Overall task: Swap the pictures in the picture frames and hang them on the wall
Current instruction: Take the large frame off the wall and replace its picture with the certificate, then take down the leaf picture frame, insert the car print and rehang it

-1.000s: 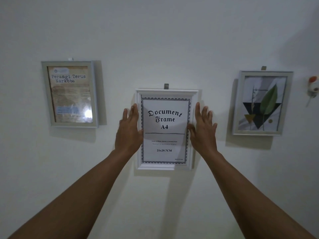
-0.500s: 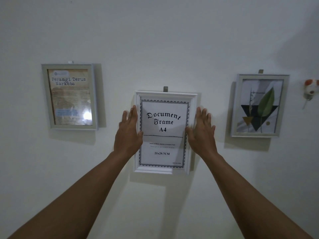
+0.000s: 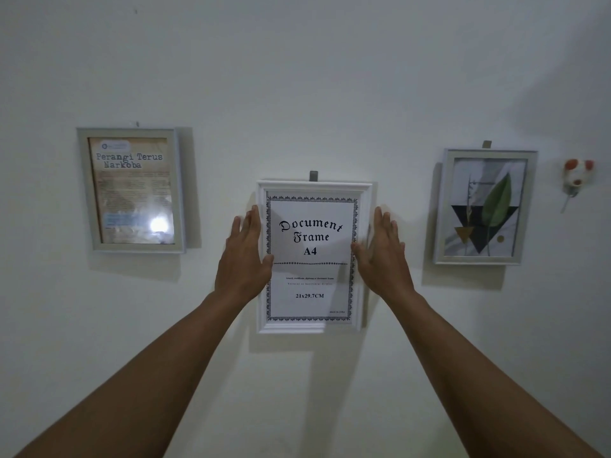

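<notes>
White document frame (image 3: pixel 310 259) on wall (image 3: pixel 297 77), under grey hook (image 3: pixel 313 176) at its 12 o'clock; placement unchanged over last second. Left hand (image 3: pixel 244 259) flat, fingers straight, on 9 o'clock edge. Right hand (image 3: pixel 380 259) the same at 3 o'clock, now blurred. Judged: frame hung, hands levelling or about to let go.

Identified as a room in a home or a small office; not narrowed further. Indicated by a plain white painted wall (image 3: pixel 314 77) hung with a grey poster frame (image 3: pixel 83 193) headed "Perangi Terus Narkoba", a white document frame (image 3: pixel 314 186) on a grey hook (image 3: pixel 313 176), a grey leaf-print frame (image 3: pixel 489 154), and a small red-and-white ornament (image 3: pixel 578 176).
</notes>
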The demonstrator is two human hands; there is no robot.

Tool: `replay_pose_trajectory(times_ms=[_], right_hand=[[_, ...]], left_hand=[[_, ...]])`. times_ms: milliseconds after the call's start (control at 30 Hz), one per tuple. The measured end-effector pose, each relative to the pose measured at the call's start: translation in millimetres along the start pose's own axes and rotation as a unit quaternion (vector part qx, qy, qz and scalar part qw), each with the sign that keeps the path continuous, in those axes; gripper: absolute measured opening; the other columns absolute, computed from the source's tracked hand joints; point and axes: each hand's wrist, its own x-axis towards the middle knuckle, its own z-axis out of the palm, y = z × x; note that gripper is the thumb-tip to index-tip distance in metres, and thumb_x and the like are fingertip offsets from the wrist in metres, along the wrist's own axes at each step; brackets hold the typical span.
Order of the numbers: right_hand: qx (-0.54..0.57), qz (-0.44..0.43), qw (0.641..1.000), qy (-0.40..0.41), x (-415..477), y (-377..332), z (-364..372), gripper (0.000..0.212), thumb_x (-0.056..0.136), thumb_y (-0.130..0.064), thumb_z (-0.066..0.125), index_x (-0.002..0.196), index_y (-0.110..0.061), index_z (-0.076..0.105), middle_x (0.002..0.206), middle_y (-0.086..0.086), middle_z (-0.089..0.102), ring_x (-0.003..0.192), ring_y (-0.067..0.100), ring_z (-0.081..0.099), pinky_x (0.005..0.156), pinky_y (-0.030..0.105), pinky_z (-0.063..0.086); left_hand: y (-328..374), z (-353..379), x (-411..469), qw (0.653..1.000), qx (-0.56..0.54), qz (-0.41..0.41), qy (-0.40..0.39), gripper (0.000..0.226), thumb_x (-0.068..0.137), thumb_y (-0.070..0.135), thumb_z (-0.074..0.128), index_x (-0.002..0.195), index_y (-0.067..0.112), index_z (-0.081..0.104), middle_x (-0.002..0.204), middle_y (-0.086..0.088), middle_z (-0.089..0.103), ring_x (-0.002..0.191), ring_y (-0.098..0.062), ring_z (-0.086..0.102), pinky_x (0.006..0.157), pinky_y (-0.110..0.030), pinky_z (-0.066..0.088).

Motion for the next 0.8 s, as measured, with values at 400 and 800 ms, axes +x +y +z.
replay_pose_trajectory(times_ms=[400,800], right_hand=[[-0.013,0.009,1.0,-0.002,-18.1,-20.3,-27.6,0.08,0.1,-0.037,0.052,0.158,-0.02,0.0,0.166,0.003,0.003,0.152,0.017,0.0,0.123,0.046,0.01],[-0.117,0.08,0.99,0.026,-42.5,6.3,-137.3,0.052,0.096,-0.041,0.057,0.138,-0.012,0.048,0.136,0.009,0.056,0.123,0.026,0.053,0.097,0.036,0.045]], left_hand=[[12.9,-20.0,-13.0,0.998,-0.04,0.028,0.036,0.085,0.092,0.031,0.061,0.155,0.021,0.006,0.16,-0.004,0.021,0.147,-0.022,0.019,0.118,-0.045,0.026],[143.3,-2.4,-9.1,0.98,-0.133,0.143,-0.04,0.048,0.09,0.037,0.062,0.132,0.012,0.056,0.125,-0.003,0.062,0.116,-0.017,0.056,0.101,-0.031,0.041]])
